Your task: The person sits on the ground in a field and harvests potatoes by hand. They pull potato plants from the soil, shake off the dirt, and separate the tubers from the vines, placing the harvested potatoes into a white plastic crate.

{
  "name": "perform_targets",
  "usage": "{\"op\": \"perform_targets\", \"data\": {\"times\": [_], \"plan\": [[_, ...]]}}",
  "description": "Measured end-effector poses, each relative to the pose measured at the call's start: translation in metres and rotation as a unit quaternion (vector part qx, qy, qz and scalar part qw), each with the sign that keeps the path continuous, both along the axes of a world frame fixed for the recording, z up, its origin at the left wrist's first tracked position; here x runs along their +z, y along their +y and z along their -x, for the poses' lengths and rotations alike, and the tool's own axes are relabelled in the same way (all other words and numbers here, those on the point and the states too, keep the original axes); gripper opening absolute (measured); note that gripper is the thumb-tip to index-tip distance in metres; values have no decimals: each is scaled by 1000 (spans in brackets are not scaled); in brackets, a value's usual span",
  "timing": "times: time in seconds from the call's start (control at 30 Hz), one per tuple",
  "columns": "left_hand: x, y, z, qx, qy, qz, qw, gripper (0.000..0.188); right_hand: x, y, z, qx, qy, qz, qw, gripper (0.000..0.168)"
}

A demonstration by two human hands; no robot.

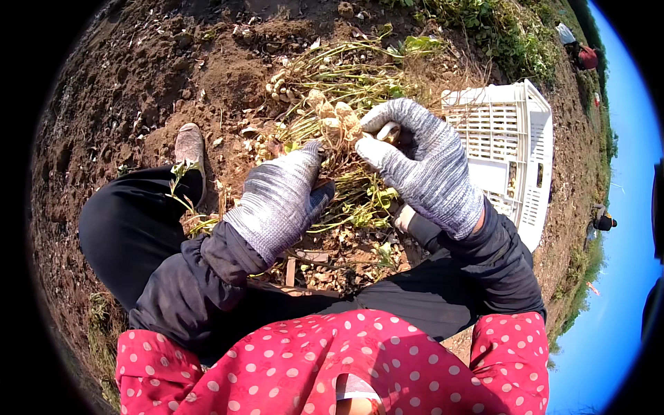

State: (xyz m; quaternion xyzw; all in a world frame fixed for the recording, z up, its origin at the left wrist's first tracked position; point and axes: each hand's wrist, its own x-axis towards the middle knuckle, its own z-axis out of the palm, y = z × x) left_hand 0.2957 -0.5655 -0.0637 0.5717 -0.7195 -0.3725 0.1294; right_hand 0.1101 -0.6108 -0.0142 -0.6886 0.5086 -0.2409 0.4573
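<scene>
Both my hands wear grey-and-white knitted gloves. My left hand [280,199] is curled around the root end of a peanut plant, its grip partly hidden by the glove. Pale peanut pods [340,118] cluster among the roots, just above and between my hands. My right hand [428,163] has thumb and fingertips drawn together beside this cluster, with a peanut pod [389,132] inside the curl of its fingers. Pulled peanut plants [342,70] with yellow-green stems lie on the soil beyond my hands, and more pods [278,88] show at their left end.
To the right a white slatted plastic crate [537,155] stands close to my right forearm. My shoe [190,148] and bent knee [137,223] are at left. Leafy plants [498,36] lie at top right. Two people [586,56] [603,220] are farther off along the field.
</scene>
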Motion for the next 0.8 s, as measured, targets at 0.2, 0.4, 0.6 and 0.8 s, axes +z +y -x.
{"op": "perform_targets", "data": {"times": [0.2,0.4,0.6,0.8], "plan": [[-9,7,5,-6,14,20,1000,32,-4,1,2,86,97,83,988,32],[-5,4,-2,-23,41,61,997,32,17,-8,8,-29,-141,-248,958,16],[-14,-2,-4,-35,45,14,998,33,32,-54,70,120,-567,-262,772,24],[5,-2,-12,-59,197,-130,970,33,14,-63,114,-214,-340,-113,909,39]]}}
